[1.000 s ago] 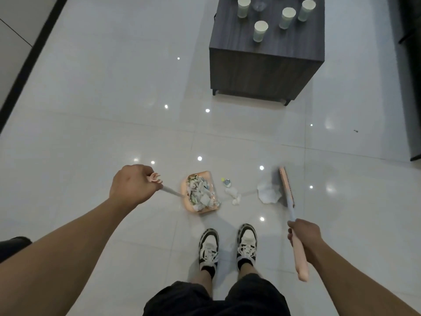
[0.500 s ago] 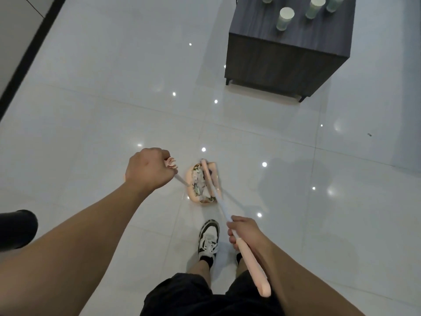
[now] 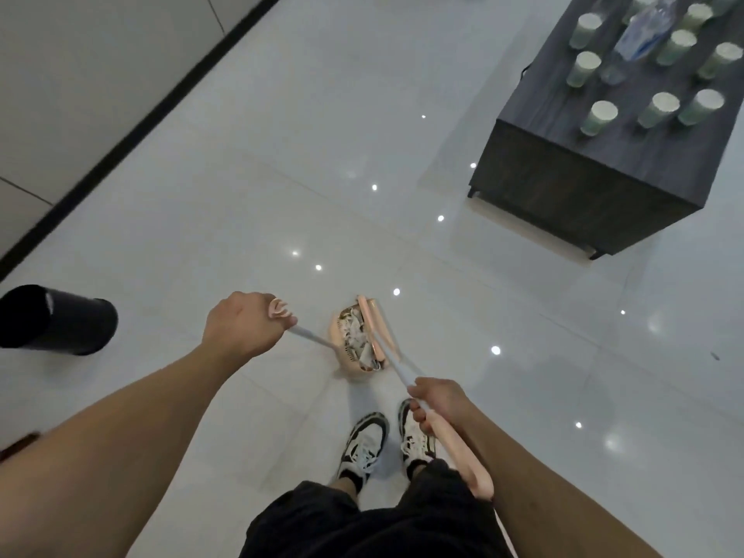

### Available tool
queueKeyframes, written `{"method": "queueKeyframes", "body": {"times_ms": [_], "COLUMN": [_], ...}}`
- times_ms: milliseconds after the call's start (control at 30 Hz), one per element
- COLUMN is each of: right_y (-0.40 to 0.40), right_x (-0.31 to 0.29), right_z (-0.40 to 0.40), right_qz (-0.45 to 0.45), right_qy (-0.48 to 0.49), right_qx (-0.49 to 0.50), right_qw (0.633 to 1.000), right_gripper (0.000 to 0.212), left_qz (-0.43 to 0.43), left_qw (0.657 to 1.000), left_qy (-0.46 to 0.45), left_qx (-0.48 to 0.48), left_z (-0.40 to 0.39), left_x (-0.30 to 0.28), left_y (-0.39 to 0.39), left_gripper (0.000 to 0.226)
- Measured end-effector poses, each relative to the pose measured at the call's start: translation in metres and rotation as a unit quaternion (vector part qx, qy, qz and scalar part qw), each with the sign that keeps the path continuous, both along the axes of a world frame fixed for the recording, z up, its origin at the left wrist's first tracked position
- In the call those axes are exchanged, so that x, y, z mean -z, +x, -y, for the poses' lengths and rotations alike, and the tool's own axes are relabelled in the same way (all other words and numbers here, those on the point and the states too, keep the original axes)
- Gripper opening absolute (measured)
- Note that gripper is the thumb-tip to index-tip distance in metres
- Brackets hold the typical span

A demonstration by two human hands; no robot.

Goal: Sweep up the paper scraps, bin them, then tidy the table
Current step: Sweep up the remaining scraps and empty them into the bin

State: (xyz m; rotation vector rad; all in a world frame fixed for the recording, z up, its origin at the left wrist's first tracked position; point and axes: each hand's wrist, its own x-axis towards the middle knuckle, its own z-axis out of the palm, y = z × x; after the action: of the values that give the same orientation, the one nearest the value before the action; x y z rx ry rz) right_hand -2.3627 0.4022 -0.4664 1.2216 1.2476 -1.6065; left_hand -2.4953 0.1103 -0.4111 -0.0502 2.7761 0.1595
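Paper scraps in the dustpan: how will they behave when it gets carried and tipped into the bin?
The paper scraps look crumpled and loosely heaped, so probably light and apt to spill. The broom head lies over them in the dustpan, likely pinning them down.

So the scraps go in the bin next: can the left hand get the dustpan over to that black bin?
Probably yes. The left hand grips the dustpan handle, and only bare floor shows between it and the black bin on that side.

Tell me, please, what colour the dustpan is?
Pale pink dustpan, seen in the head view.
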Motion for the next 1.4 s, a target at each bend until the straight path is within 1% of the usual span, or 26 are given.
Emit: {"method": "queueKeyframes", "body": {"times_ms": [67,133,200,267,400,467,567,600,667,700,733,767,800,833,1000,1167,1300,1400], "right_y": [-0.021,-0.043,-0.066,-0.089,-0.127,-0.143,-0.162,-0.167,-0.178,-0.181,-0.184,-0.186,-0.186,-0.185,-0.190,-0.218,-0.263,-0.298], "right_x": [-0.010,-0.020,-0.033,-0.047,-0.075,-0.091,-0.112,-0.117,-0.125,-0.130,-0.135,-0.138,-0.141,-0.145,-0.148,-0.143,-0.132,-0.123], "right_z": [0.005,0.017,0.039,0.071,0.150,0.197,0.275,0.302,0.357,0.384,0.410,0.435,0.459,0.480,0.568,0.636,0.685,0.711], "right_qz": [-0.027,-0.064,-0.091,-0.115,-0.172,-0.199,-0.228,-0.240,-0.263,-0.267,-0.278,-0.280,-0.284,-0.285,-0.300,-0.290,-0.283,-0.276], "right_qy": [-0.005,-0.011,-0.003,-0.004,-0.014,-0.020,-0.030,-0.029,-0.024,-0.038,-0.052,-0.065,-0.061,-0.073,-0.077,-0.067,-0.058,-0.051], "right_qx": [-0.066,-0.140,-0.196,-0.244,-0.332,-0.361,-0.395,-0.409,-0.428,-0.432,-0.441,-0.437,-0.447,-0.439,-0.457,-0.476,-0.497,-0.513], "right_qw": [0.997,0.988,0.976,0.963,0.927,0.911,0.889,0.880,0.864,0.861,0.852,0.852,0.846,0.849,0.834,0.828,0.818,0.811], "right_gripper": [0.003,0.013,0.013,0.007,0.017,0.016,0.006,0.006,0.025,0.032,0.010,0.023,0.007,0.010,0.028,0.038,0.031,0.015], "left_qz": [-0.019,-0.040,-0.063,-0.085,-0.126,-0.152,-0.179,-0.190,-0.208,-0.220,-0.235,-0.250,-0.256,-0.255,-0.237,-0.226,-0.220,-0.179], "left_qw": [0.998,0.992,0.981,0.964,0.919,0.898,0.869,0.860,0.845,0.835,0.821,0.805,0.792,0.786,0.780,0.793,0.802,0.832], "left_qy": [-0.012,-0.025,-0.034,-0.043,-0.063,-0.062,-0.054,-0.059,-0.078,-0.083,-0.080,-0.071,-0.065,-0.067,-0.083,-0.161,-0.216,-0.233], "left_qx": [-0.059,-0.120,-0.182,-0.250,-0.367,-0.408,-0.457,-0.470,-0.486,-0.498,-0.515,-0.533,-0.550,-0.559,-0.573,-0.542,-0.512,-0.471], "left_z": [0.026,0.056,0.088,0.122,0.195,0.233,0.291,0.312,0.354,0.373,0.392,0.410,0.427,0.444,0.520,0.564,0.596,0.610], "left_x": [-0.013,-0.027,-0.044,-0.063,-0.102,-0.118,-0.141,-0.149,-0.163,-0.170,-0.175,-0.180,-0.185,-0.188,-0.199,-0.188,-0.172,-0.164], "left_y": [0.017,0.034,0.052,0.072,0.111,0.129,0.148,0.153,0.163,0.167,0.171,0.175,0.178,0.181,0.182,0.165,0.134,0.107], "left_gripper": [0.036,0.041,0.044,0.045,0.048,0.047,0.047,0.046,0.042,0.041,0.039,0.038,0.038,0.038,0.044,0.041,0.032,0.026]}}
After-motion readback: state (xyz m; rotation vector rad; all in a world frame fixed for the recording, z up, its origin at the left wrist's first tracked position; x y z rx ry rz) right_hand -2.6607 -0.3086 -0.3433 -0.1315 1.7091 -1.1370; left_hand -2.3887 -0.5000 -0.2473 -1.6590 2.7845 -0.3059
